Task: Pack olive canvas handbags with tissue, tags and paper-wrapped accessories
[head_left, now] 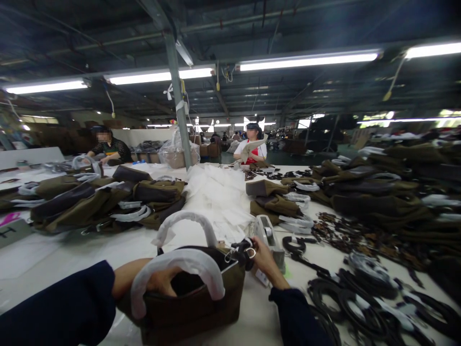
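An olive-green handbag (194, 317) with a dark opening stands upright before me on the table. Both its arched handles are wrapped in white paper, the nearer handle (180, 262) partly covering my left hand (162, 281). That hand reaches in from the left and grips the bag at its mouth, with some fingertips hidden. At the bag's top right corner, my right hand (262, 257) is closed around a bundled black strap (243, 252) with silver metal clips. The strap bundle lies against the rim.
Olive bags are heaped left (93, 202) and right (382, 187). White sheets (216, 192) lie mid-table. Right of my bag are a grey device (266, 230), coiled black straps (360, 302) and small brown pieces (345, 230). Two people work across the table beside a metal post (176, 96).
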### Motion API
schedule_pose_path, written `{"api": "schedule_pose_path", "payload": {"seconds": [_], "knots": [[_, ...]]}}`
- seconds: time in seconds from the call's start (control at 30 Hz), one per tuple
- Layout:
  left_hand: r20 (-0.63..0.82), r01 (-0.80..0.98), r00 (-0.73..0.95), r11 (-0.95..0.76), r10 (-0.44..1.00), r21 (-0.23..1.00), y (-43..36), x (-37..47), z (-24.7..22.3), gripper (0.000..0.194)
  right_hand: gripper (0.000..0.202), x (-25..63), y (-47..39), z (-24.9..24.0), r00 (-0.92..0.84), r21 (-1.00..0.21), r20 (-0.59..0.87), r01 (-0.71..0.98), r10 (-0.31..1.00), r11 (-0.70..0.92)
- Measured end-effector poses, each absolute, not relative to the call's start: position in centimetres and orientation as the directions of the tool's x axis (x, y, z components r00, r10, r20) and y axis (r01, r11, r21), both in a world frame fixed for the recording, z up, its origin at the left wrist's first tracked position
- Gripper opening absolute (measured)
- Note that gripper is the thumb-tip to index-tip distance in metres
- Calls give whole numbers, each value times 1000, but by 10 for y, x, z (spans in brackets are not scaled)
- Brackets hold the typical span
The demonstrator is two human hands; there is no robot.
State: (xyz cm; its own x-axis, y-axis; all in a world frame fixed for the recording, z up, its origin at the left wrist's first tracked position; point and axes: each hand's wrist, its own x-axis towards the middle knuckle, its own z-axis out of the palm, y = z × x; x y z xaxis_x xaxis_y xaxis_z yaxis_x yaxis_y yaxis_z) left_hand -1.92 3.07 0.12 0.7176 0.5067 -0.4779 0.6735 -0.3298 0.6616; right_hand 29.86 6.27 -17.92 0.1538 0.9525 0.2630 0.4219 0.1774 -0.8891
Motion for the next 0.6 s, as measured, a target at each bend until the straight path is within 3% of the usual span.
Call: {"api": "schedule_pose_path", "payload": {"seconds": [0.23, 0.47, 0.6], "knots": [[-504, 633, 752, -250, 426, 733, 39, -19, -7, 67, 23, 322, 58, -126, 273, -899, 352, 365, 895, 242], [-342, 504, 831, -333, 439, 797, 48, -26, -16, 55, 33, 305, 91, -135, 92, -845, 337, 469, 937, 258], [-345, 490, 822, -255, 454, 833, 46, -37, -11, 51, 34, 284, 106, -158, -11, -810, 290, 530, 957, 252]]}}
